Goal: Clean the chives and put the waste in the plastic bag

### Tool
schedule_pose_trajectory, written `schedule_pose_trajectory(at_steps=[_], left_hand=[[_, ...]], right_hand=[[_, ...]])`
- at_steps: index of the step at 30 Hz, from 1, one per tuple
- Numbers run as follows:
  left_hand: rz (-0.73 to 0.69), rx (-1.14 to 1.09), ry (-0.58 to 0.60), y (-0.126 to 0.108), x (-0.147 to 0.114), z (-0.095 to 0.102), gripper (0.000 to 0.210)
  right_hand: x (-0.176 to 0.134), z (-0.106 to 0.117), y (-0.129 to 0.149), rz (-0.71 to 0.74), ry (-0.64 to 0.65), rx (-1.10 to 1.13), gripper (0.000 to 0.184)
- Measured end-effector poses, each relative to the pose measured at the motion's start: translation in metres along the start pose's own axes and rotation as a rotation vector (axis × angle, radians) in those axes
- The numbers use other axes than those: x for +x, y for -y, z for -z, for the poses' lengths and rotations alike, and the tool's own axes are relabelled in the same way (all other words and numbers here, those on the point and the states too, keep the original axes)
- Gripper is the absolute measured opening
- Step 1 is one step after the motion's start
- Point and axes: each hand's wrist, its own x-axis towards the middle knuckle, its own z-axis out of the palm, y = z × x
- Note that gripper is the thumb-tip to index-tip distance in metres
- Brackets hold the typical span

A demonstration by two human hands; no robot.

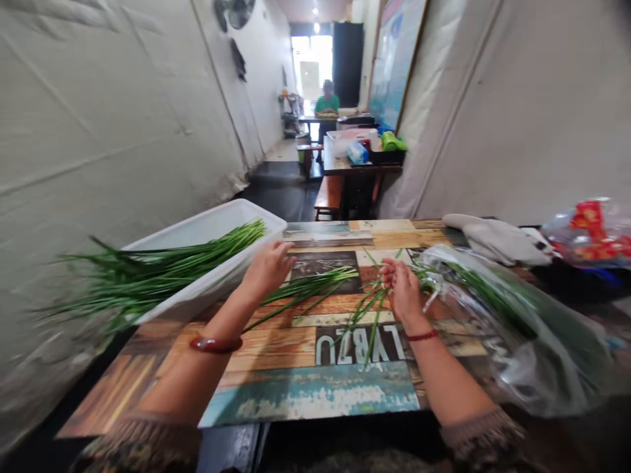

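Note:
My left hand (270, 268) is over the near right side of a white plastic tray (241, 209), its fingers bent slightly and apart, with nothing seen in them. Long green chives (197, 266) fill the tray and hang over its left end. Below that hand, a small bunch of chives (318, 284) lies on the table, stem ends to the right. My right hand (403, 289) has curled fingers closed on a few loose chive stalks (371, 305), which fan out under the fingertips. Beside it lies a clear plastic bag (537, 328) with more chives inside.
The wood-patterned table (315, 387) carries a grey cloth (497, 240) at the back right and a red and clear package (589, 223) at the far right. Beyond are a second table (335, 164) with boxes, a bench (328, 194) and a seated person (327, 104) in green.

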Motion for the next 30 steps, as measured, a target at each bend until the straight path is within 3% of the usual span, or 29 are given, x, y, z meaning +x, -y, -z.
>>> schedule_pose_trajectory(at_steps=[3, 6, 10, 13, 17, 20, 25, 27, 30], left_hand=[[-0.086, -0.061, 0.113, -0.040, -0.007, -0.029, 0.026], [-0.120, -0.072, 0.211, -0.080, -0.016, -0.053, 0.019], [-0.197, -0.090, 0.311, -0.126, -0.029, -0.070, 0.022], [-0.229, -0.071, 0.344, -0.144, -0.039, -0.077, 0.020], [-0.156, -0.136, 0.340, -0.141, -0.045, -0.085, 0.014], [-0.061, -0.371, 0.341, -0.127, -0.048, -0.086, 0.016], [0.087, -0.902, 0.294, -0.109, -0.055, -0.079, 0.015], [0.169, -0.970, 0.219, -0.100, -0.055, -0.078, 0.018], [0.245, -0.867, 0.072, -0.079, -0.052, -0.076, 0.017]], right_hand=[[0.013, 0.010, 0.012, 0.020, -0.213, 0.159, 0.049], [0.019, 0.016, 0.021, 0.040, -0.265, 0.196, 0.046], [0.017, 0.019, 0.030, 0.047, -0.027, -0.072, 0.037], [0.014, 0.028, 0.031, 0.077, 0.192, -0.360, 0.033], [0.008, 0.043, 0.024, 0.156, 0.284, -0.633, 0.030], [0.002, 0.042, 0.018, 0.197, 0.330, -0.701, 0.029], [-0.028, 0.004, 0.010, 0.402, 0.606, -0.801, 0.024], [-0.046, -0.012, 0.006, 0.530, 0.767, -0.848, 0.026], [-0.066, -0.018, 0.005, 0.664, 0.899, -0.921, 0.029]])
